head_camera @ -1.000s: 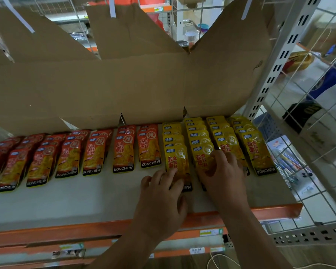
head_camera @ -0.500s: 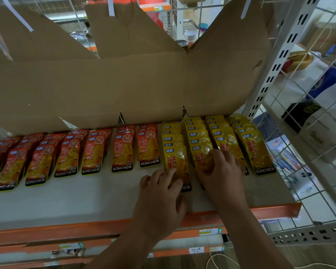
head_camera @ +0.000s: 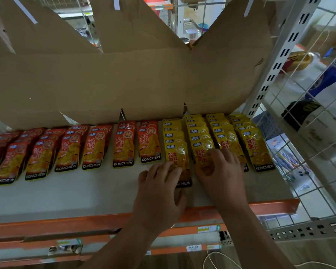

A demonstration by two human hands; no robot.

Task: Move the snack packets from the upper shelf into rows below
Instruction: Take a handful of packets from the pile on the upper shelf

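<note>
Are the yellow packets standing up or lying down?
Lying down. The yellow packets lie flat on the shelf in overlapping rows, fronts facing up.

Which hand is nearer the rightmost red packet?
Left. The left hand lies just in front of the red packet, its fingers on the neighbouring yellow packet; the right hand rests on the next yellow row, farther right.

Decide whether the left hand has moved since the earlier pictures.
No. Against the orange shelf edge, the left hand keeps its place, with its fingertips on the front yellow packet.
</note>
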